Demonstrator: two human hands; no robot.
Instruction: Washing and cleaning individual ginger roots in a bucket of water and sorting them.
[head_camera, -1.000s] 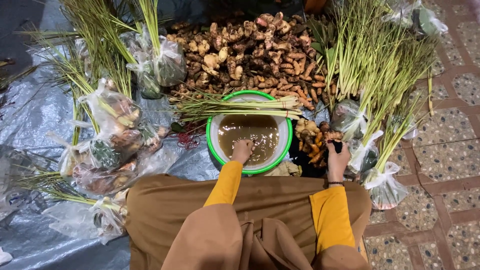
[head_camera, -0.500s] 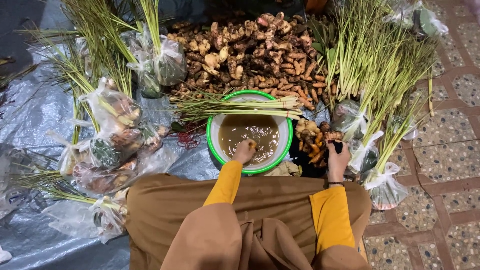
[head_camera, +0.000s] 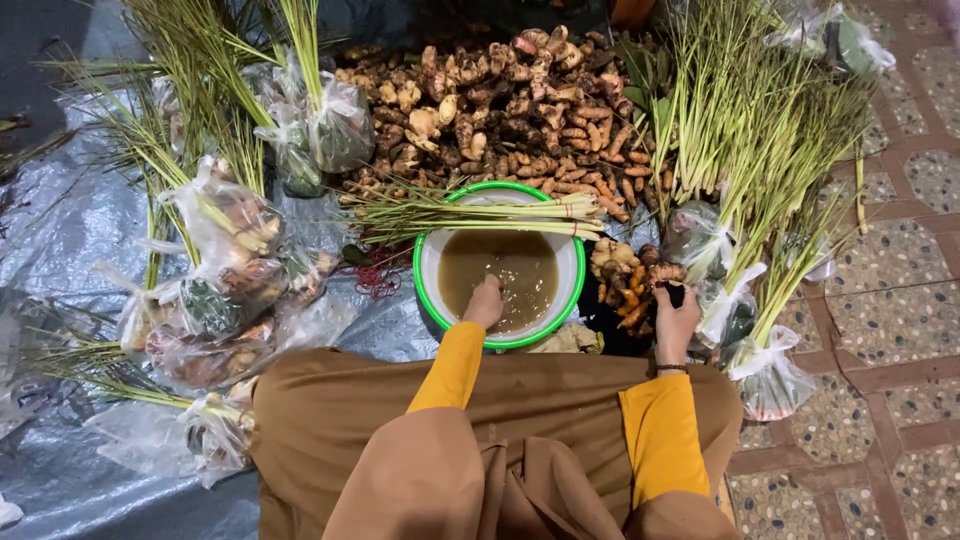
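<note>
Both grips unmoved: basin (head_camera: 428, 262), roots (head_camera: 625, 285).

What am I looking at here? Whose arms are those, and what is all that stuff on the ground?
The camera sits on a person's head and looks down, so you see their own arms in yellow sleeves. The left hand dips into muddy brown water in a white bowl with a green rim. The right hand rests on a small pile of orange-brown roots and grips something small and dark. A bundle of long pale green stalks lies across the bowl. Behind is a big heap of knobbly brown roots. Clear plastic bags of roots and stalks lie on a grey plastic sheet.
</note>
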